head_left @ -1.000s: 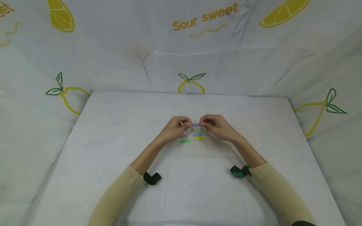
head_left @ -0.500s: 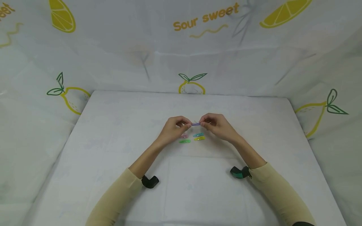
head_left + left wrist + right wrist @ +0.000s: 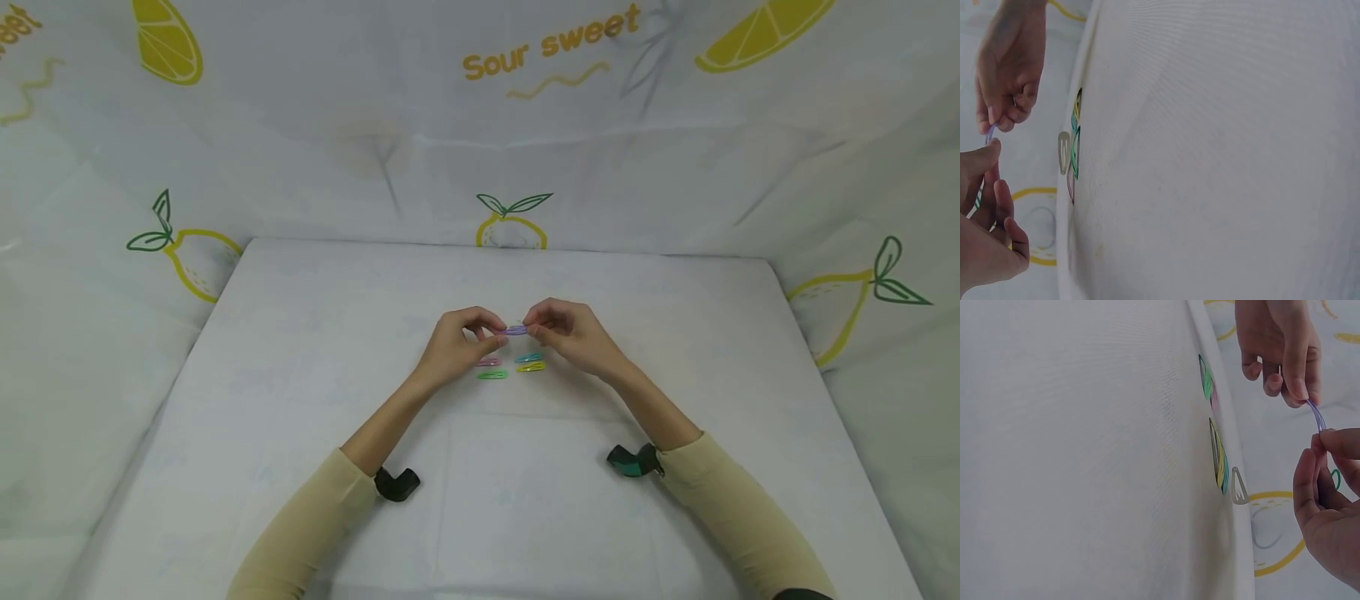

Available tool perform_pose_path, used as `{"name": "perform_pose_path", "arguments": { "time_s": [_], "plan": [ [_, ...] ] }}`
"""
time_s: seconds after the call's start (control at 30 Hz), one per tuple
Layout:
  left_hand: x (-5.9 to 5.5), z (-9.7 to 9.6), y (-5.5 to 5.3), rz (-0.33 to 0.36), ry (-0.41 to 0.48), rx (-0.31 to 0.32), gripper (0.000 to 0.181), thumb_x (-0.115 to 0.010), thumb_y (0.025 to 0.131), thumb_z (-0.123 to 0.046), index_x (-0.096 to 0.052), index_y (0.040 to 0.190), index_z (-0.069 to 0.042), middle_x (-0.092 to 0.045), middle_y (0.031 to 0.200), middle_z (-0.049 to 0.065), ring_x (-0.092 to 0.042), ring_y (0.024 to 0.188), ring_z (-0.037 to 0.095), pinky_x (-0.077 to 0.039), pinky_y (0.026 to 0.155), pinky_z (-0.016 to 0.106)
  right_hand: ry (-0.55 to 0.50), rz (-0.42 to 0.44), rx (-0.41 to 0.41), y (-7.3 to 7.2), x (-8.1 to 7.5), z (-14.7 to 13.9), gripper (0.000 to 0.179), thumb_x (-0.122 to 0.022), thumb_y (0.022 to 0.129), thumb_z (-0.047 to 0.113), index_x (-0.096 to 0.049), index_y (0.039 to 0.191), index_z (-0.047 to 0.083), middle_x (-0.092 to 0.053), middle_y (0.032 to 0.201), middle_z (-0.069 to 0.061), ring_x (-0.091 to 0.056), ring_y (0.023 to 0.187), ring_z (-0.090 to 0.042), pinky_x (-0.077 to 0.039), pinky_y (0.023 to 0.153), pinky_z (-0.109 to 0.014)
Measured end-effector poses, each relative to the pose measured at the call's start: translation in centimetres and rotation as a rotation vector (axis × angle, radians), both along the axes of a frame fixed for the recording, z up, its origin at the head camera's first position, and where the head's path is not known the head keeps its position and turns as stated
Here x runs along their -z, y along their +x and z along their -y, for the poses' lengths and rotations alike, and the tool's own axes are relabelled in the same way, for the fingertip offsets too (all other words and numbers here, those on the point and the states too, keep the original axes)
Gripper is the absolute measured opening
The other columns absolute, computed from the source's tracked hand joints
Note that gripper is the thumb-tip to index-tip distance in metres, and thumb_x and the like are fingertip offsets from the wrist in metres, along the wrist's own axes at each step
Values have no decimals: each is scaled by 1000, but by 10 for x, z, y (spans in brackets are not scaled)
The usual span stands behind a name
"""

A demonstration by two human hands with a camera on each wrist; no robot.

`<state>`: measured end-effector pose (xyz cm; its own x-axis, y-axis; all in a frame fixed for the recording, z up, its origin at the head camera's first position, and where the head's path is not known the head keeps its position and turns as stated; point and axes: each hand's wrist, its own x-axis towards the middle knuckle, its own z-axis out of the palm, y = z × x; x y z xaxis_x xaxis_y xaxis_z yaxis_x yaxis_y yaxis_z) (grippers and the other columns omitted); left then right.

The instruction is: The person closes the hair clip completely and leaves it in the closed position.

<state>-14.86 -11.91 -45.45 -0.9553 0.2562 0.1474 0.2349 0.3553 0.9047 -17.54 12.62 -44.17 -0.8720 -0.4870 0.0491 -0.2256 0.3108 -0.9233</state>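
Observation:
A purple snap hair clip [image 3: 516,331] is held up between both hands, one end in each. My left hand [image 3: 457,346] pinches its left end between thumb and fingers. At the other end my right hand [image 3: 576,337] pinches it the same way. In the right wrist view the purple clip [image 3: 1317,416] looks slightly bowed. Below the hands, a pink hair clip [image 3: 489,362] and a green one [image 3: 492,375] lie on the left. A blue clip [image 3: 528,357] and a yellow clip [image 3: 531,367] lie on the right.
A pale grey clip [image 3: 1064,152] stands out at the table's far side in the wrist views. The white-covered table [image 3: 300,350] ends at a lemon-printed cloth backdrop [image 3: 315,183]. Black wrist cameras [image 3: 397,484] hang under both sleeves.
The purple clip has turned so more of its flat face shows. Both hands stay close together; the left hand's thumb has parted slightly from its forefinger.

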Motion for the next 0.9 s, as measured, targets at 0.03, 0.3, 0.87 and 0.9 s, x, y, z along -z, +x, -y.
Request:
{"name": "perform_pose_path", "arguments": {
  "time_s": [0.03, 0.3, 0.87, 0.9],
  "plan": [
    [1, 0, 0, -5, 0, 0, 13, -85, 95, -13, -80, 106, -8, -82, 103, 9, -62, 82, 14, -48, 80, 31, 4, 0, 2, 0, 0, 0, 13, -71, 104, 4, -73, 115, -2, -73, 110, -20, -67, 92, -23, -57, 81, -18],
    [3, 3, 1, -3, 9, -19, 15, -84, 96, -16, -80, 107, -7, -80, 102, 11, -59, 82, 14, -43, 73, 22, 42, 8, 6, 0, 1, 1, 17, -74, 102, 6, -76, 117, -1, -76, 110, -18, -68, 93, -17, -57, 83, -17],
    [5, 10, 1, 24, -51, -27, 14, -82, 98, -17, -79, 107, -7, -79, 98, 9, -58, 79, 14, -43, 72, 21, 41, 17, 0, 1, 0, 9, 21, -73, 103, 6, -76, 121, -4, -78, 118, -24, -74, 103, -32, -57, 86, -14],
    [5, 11, 1, 27, -54, -27, 14, -83, 98, -17, -79, 107, -7, -79, 98, 9, -58, 79, 14, -43, 71, 21, 45, 15, 2, 1, 1, 10, 21, -73, 103, 7, -76, 121, -4, -78, 118, -24, -74, 103, -32, -57, 86, -13]
  ]
}}
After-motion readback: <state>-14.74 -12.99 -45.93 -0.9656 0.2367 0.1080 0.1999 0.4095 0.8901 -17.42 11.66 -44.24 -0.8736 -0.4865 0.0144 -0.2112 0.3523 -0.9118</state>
